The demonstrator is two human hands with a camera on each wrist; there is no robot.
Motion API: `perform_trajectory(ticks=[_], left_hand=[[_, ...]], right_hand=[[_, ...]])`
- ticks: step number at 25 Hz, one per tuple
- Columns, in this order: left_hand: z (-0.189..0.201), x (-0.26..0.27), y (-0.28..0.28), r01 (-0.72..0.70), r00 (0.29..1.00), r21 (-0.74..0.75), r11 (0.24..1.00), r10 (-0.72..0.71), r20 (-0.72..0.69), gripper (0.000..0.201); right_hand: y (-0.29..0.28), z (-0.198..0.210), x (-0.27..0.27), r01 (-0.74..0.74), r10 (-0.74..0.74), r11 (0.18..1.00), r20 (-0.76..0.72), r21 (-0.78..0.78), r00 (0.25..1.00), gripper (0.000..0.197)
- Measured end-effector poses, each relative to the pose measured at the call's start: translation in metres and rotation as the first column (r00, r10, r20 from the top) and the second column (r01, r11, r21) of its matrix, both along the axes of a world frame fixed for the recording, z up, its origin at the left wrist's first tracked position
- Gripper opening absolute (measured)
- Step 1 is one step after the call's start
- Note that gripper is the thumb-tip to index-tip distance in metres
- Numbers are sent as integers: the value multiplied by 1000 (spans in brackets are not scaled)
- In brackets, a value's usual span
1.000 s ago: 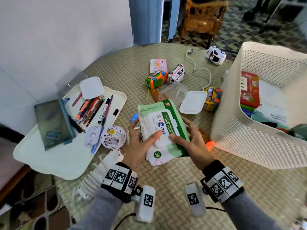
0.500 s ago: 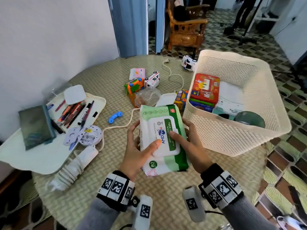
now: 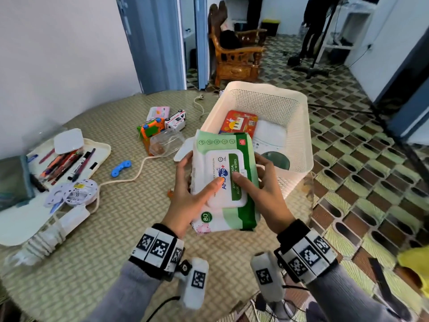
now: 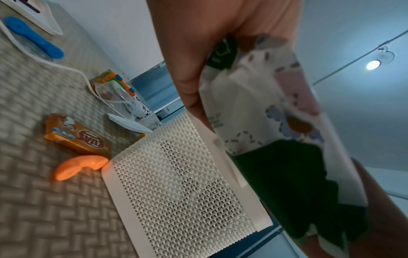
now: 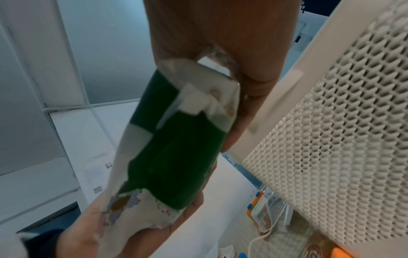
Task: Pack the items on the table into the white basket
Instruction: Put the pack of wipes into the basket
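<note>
Both hands hold a green and white pack of wet wipes (image 3: 226, 180) in the air over the table, close to the near wall of the white basket (image 3: 299, 126). My left hand (image 3: 189, 194) grips its left side with the thumb on the white lid. My right hand (image 3: 262, 189) grips the right side, thumb also on top. The wrist views show the pack's underside (image 4: 278, 122) (image 5: 170, 153) and the basket's mesh wall (image 4: 176, 183) (image 5: 331, 148). Inside the basket lie a red box (image 3: 239, 123), white paper and a dark round thing.
On the table lie a cream tray (image 3: 41, 210) with several pens, toy cars (image 3: 151, 129), a clear tub (image 3: 166, 142), a blue piece (image 3: 120, 168), a cord (image 3: 125, 180), an orange snack pack (image 4: 75, 137) and an orange piece (image 4: 81, 165).
The pack, held in both hands, has moved up and right toward the basket. The head view has swung so the whole basket and the room beyond show.
</note>
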State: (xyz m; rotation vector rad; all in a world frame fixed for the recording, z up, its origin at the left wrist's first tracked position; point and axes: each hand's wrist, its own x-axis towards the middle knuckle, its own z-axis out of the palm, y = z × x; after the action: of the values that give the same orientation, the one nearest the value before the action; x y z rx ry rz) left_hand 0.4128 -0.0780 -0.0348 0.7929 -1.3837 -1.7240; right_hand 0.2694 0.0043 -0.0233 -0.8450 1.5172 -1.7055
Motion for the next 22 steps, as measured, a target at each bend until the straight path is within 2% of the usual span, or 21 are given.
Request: perform_trajectory(ticks=[5,9,12,18,22], left_hand=[[13,-25,-2,28,1000,-48,998,-27,1,76],[27,-39,-19,45,999,-63,997,-44,27,66],[35,-48,-35,70,996,-105,992,-63,63,68],[48,-65,-56,141,987,-142,980,-128,96,70],[56,-77,-60,243,966,-134,961,-227,123,79]], right_hand=[[2,8,-27,45,-45,999,2,-13,999,77],[-9,17,-40,46,-46,999,2,-11,999,66],[-17,22,-54,41,-40,999,29,-24,999,68],[-23,35,-81,27,-27,1000,-39,15,999,65],[-29,51,-117,-3,5,1000,-84,20,996,76]])
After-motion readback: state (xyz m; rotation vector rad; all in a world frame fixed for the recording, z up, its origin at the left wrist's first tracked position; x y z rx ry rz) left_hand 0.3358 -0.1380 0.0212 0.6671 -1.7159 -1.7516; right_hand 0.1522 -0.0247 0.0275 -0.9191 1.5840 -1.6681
